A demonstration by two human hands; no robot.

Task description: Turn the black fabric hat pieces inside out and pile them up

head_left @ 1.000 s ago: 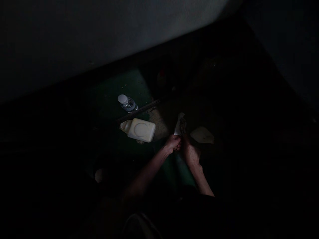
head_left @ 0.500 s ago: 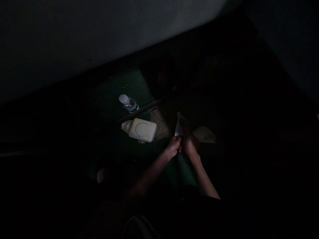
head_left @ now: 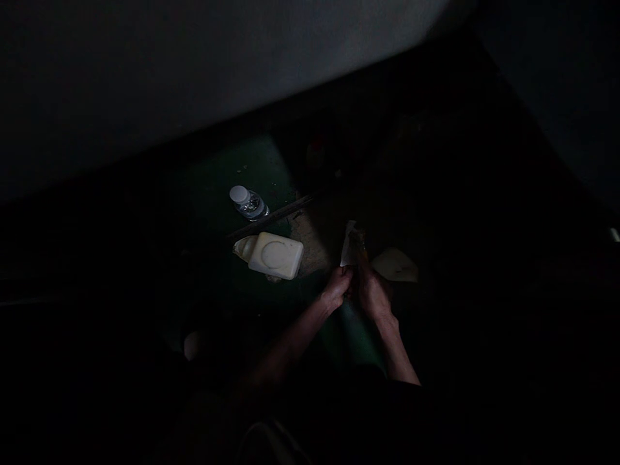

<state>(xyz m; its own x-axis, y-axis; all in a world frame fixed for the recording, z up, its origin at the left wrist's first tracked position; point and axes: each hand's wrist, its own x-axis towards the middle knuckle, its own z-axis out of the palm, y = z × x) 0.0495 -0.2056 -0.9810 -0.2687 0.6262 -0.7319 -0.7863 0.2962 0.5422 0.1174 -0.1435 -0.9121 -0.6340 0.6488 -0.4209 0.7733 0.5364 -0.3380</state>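
The scene is very dark. My left hand is closed on the lower end of a thin whitish sheet, plastic or paper, which stands up from the fist. Close against it on the right, my right hand is closed too. A dark, slim object with a hint of yellow sticks up from the right hand beside the sheet; its kind is lost in shadow. A pale, flat cut piece lies just right of my right hand. To the left rests a cream plastic container with its base facing me.
Behind the container stands a small clear bottle with a white cap, past a dark strip on the green floor. A dim red-topped item sits in shadow. A grey wall runs across the back.
My right hand has shifted slightly down and right, and the sheet appears narrower, turned more edge-on. The dark object at the right hand shows more clearly. The container and bottle stay put.
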